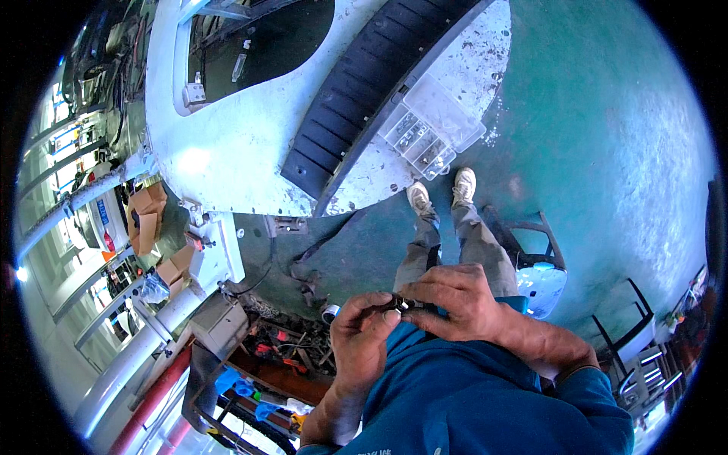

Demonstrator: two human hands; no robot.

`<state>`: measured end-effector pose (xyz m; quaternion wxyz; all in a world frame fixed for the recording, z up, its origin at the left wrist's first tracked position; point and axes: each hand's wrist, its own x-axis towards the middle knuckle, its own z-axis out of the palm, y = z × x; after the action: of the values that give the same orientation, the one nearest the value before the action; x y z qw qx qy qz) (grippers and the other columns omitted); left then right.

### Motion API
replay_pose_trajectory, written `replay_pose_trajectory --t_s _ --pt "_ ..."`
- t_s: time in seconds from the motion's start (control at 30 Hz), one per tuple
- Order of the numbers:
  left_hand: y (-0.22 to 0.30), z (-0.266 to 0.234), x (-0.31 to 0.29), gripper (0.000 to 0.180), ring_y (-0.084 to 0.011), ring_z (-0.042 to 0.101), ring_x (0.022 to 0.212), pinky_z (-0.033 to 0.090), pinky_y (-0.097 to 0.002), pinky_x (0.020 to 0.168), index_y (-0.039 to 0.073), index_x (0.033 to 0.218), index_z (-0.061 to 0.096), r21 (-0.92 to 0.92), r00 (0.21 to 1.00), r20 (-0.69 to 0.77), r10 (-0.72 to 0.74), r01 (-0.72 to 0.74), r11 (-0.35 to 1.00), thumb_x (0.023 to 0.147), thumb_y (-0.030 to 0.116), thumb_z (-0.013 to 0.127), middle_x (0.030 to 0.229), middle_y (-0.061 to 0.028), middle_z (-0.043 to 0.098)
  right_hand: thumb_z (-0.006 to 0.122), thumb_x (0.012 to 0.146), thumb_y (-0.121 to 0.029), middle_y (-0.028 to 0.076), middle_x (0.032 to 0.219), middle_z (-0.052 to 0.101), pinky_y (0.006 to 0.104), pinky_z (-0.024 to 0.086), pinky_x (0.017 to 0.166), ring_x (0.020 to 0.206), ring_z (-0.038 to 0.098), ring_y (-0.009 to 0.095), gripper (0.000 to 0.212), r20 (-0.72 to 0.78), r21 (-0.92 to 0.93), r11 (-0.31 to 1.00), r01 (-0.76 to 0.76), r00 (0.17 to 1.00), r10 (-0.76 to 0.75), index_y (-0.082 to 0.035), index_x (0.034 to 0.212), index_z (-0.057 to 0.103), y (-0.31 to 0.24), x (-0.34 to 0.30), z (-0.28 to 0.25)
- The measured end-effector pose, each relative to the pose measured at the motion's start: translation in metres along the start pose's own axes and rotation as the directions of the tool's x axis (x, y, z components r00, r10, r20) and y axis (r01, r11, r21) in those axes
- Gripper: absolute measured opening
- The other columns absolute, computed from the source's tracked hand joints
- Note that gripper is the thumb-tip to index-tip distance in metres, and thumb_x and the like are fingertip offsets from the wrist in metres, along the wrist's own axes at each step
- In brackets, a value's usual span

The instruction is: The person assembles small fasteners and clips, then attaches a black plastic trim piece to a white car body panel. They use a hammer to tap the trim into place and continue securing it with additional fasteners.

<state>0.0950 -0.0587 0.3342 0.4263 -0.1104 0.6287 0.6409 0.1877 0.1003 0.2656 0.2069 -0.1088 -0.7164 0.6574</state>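
Held close in front of my blue shirt, both my hands meet at a small dark part with a shiny metal bit (402, 305); it is too small to name. The thumb and fingers of my left hand (359, 337) pinch it from the left. My right hand (457, 302) has its fingers closed on it from the right, covering much of it. Farther off, a long black ribbed plastic trim piece (341, 106) rests on a white metal platform (235, 152). Beside the trim lies a clear compartment box (417, 140) of small hardware, its lid (444, 110) folded back.
A shelf cart (303, 387) with tools and rags stands at the lower left, near a grey post (121, 371). Cardboard boxes (145, 212) sit farther left. A car door frame (633, 334) is at the right. Green floor (591, 152) extends beyond my shoes (464, 186).
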Motion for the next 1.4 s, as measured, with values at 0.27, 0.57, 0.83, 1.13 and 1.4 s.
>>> replay_pose_trajectory --t_s 0.27,0.57,0.83,1.13,1.4 --pt "0.000 -0.001 -0.001 0.025 -0.0167 0.065 0.096 0.052 -0.0299 0.088 -0.001 0.110 0.063 -0.083 0.999 0.013 -0.034 0.035 0.996 0.086 -0.007 0.067 0.103 -0.0110 0.067 0.078 0.070 -0.014 0.009 0.077 0.064 0.0353 0.052 0.053 0.061 0.065 0.024 0.035 -0.034 -0.075 0.994 0.079 0.996 -0.081 -0.001 0.102 0.071 -0.001 -0.001 0.006" --pt "-0.002 0.005 -0.006 0.018 -0.0179 0.065 0.099 0.051 -0.0305 0.089 -0.002 0.103 0.065 0.258 0.977 -0.015 0.212 -0.201 0.945 0.085 -0.005 0.068 0.108 -0.0140 0.069 0.077 0.074 -0.013 0.009 0.073 0.064 0.0337 0.049 0.049 0.057 0.062 0.022 0.034 -0.089 -0.045 0.999 0.011 0.996 -0.015 0.000 0.105 0.071 -0.004 -0.009 0.013" --pt "0.001 -0.003 -0.005 0.014 -0.0202 0.066 0.099 0.052 -0.0336 0.091 -0.003 0.102 0.065 0.103 1.000 -0.024 0.018 -0.015 0.995 0.088 -0.003 0.066 0.108 -0.0154 0.069 0.079 0.073 -0.010 0.009 0.072 0.063 0.0332 0.050 0.049 0.057 0.064 0.022 0.036 -0.079 0.038 0.999 0.022 0.997 -0.019 0.000 0.107 0.071 0.001 -0.009 0.013" --pt "0.000 0.000 -0.002 0.022 -0.0205 0.066 0.099 0.053 -0.0356 0.092 -0.002 0.113 0.061 -0.124 0.995 0.001 -0.103 0.103 0.987 0.092 -0.002 0.061 0.106 -0.0145 0.068 0.080 0.072 -0.010 0.008 0.072 0.064 0.0327 0.050 0.049 0.057 0.064 0.022 0.036 -0.086 0.046 0.999 0.003 0.996 0.001 0.001 0.105 0.071 0.002 -0.011 0.016" --pt "0.005 0.001 0.002 0.018 -0.0221 0.066 0.097 0.054 -0.0376 0.092 -0.002 0.113 0.061 -0.264 0.980 0.052 -0.192 0.199 0.944 0.096 0.004 0.057 0.105 -0.0154 0.067 0.080 0.072 -0.012 0.009 0.073 0.064 0.0322 0.050 0.050 0.058 0.064 0.022 0.036 -0.093 0.022 1.000 -0.013 0.996 0.015 0.000 0.104 0.071 0.000 -0.009 0.016"
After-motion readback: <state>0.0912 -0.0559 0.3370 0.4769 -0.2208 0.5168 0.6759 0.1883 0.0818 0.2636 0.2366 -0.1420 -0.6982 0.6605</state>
